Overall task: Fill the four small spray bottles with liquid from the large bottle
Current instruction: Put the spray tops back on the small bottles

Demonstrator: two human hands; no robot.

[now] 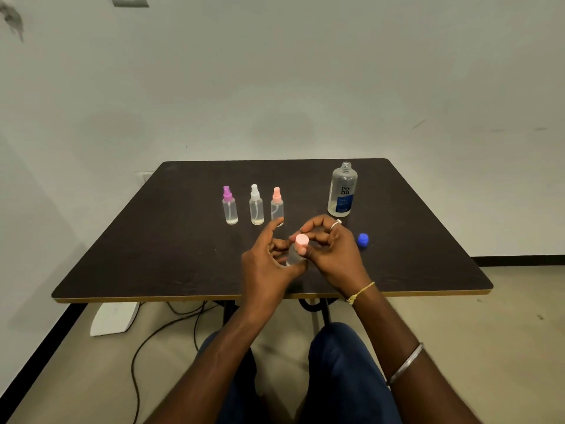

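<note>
Pink-capped bottle (pixel 295 257) near-upright, cap (pixel 302 240) up; left fingers (pixel 275 243) grip body, right fingers (pixel 318 229) pinch cap.

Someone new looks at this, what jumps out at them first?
Both hands meet over the near middle of the dark brown table: the left hand holds a small clear spray bottle with a pink top, the right hand pinches that top. Behind stands a row of three more small clear spray bottles, topped purple, white and pink. Far right, a large clear blue-labelled bottle stands uncapped, its round blue cap lying nearer.
</note>
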